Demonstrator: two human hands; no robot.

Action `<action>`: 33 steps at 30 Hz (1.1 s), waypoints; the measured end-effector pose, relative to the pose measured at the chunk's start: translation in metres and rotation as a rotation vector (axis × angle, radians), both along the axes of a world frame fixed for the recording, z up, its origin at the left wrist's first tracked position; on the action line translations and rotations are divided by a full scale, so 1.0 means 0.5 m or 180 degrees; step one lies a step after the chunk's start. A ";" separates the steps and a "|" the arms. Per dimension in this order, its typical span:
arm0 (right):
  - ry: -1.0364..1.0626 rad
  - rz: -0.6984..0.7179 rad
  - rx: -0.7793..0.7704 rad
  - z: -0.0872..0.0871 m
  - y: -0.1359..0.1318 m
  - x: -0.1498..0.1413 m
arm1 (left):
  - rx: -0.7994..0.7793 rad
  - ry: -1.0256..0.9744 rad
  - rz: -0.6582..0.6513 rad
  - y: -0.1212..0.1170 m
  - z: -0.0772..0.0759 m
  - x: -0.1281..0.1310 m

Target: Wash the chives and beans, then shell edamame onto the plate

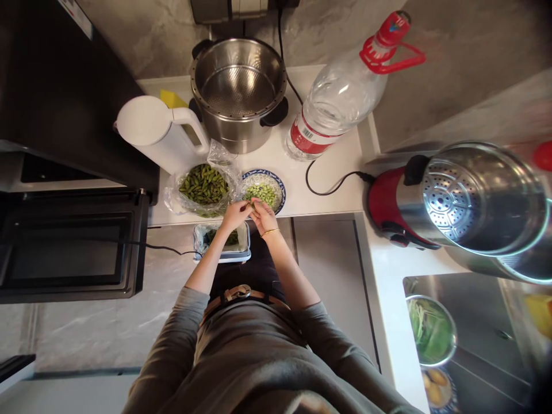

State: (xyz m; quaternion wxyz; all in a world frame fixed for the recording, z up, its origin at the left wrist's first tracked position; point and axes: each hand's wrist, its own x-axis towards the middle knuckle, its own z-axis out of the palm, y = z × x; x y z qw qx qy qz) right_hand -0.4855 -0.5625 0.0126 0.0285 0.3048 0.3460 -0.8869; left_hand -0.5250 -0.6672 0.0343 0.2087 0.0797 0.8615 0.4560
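My left hand (pixel 236 215) and my right hand (pixel 263 217) meet at the near edge of a blue-rimmed plate (pixel 282 192). Pinched between the fingertips of both is a small green edamame pod (pixel 252 204), mostly covered by the fingers. Shelled green beans (pixel 264 194) lie on the plate just beyond my right hand. To the left, a clear plastic bag (pixel 233 172) stands open, filled with unshelled edamame pods (pixel 204 184). Below my left forearm is a lined bin (pixel 245 254) with dark green scraps inside.
Behind the bag stand a white pitcher (pixel 144 123) and a steel pot (pixel 239 129). A large water bottle (pixel 332 109) is at the back. On the right are a red-based steamer (pixel 386 198) and a sink (pixel 478 345) with bowls. An open oven door (pixel 69 247) juts out left.
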 end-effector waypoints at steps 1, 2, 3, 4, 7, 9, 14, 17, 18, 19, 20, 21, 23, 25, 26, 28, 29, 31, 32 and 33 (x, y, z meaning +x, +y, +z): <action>-0.0007 0.0024 -0.0004 0.000 0.000 -0.001 | 0.0013 -0.0007 0.0001 -0.001 0.000 0.000; -0.0037 -0.0009 -0.0003 0.000 -0.001 -0.002 | 0.0022 0.0006 0.0003 -0.001 0.000 0.001; -0.0080 -0.0097 -0.0007 0.000 -0.002 -0.003 | 0.0023 0.0030 0.0002 -0.002 0.001 0.001; -0.0126 -0.0219 -0.0023 0.000 -0.004 -0.004 | 0.0019 0.0056 0.0001 -0.002 0.001 0.003; -0.0213 -0.0465 -0.0100 0.004 -0.008 -0.006 | 0.0052 0.0073 -0.0006 -0.004 0.002 0.012; -0.0235 -0.0408 -0.0110 0.012 -0.008 -0.005 | 0.0099 0.0073 -0.0009 -0.007 0.001 0.021; -0.0244 -0.0091 0.0157 0.038 -0.010 0.002 | 0.0150 0.0232 0.0301 -0.029 0.001 0.049; -0.0233 0.0136 0.0297 0.043 -0.020 0.008 | 0.0379 0.0141 0.0417 -0.048 0.002 0.068; -0.0231 0.0149 0.0325 0.043 -0.025 0.011 | 0.0405 0.0136 0.0388 -0.055 0.003 0.075; -0.0240 0.0122 0.0340 0.042 -0.031 0.014 | 0.0378 0.0177 0.0351 -0.062 0.005 0.083; -0.0265 0.0075 0.0325 0.040 -0.039 0.018 | 0.0289 0.0273 0.0321 -0.069 0.008 0.090; -0.0315 0.0030 0.0267 0.038 -0.046 0.023 | 0.0142 0.0419 0.0308 -0.076 0.011 0.097; -0.0506 0.0027 0.0039 0.033 -0.062 0.033 | -0.0253 0.0784 0.0290 -0.088 0.015 0.112; -0.0739 0.0122 -0.0189 0.028 -0.078 0.044 | -0.0638 0.1082 0.0210 -0.100 0.015 0.128; -0.0837 0.0176 -0.0255 0.026 -0.086 0.050 | -0.0786 0.1174 0.0157 -0.106 0.013 0.135; -0.0938 0.0247 -0.0292 0.020 -0.100 0.060 | -0.0972 0.1257 0.0079 -0.117 0.006 0.150; -0.0940 0.0269 -0.0289 0.016 -0.106 0.065 | -0.1017 0.1274 0.0076 -0.123 0.002 0.156; -0.0881 0.0321 -0.0281 0.011 -0.114 0.073 | -0.1052 0.1291 0.0113 -0.135 -0.008 0.167; -0.0827 0.0367 -0.0271 0.009 -0.117 0.077 | -0.1054 0.1292 0.0120 -0.142 -0.012 0.172; -0.0763 0.0431 -0.0248 0.008 -0.119 0.081 | -0.1056 0.1289 0.0104 -0.149 -0.015 0.175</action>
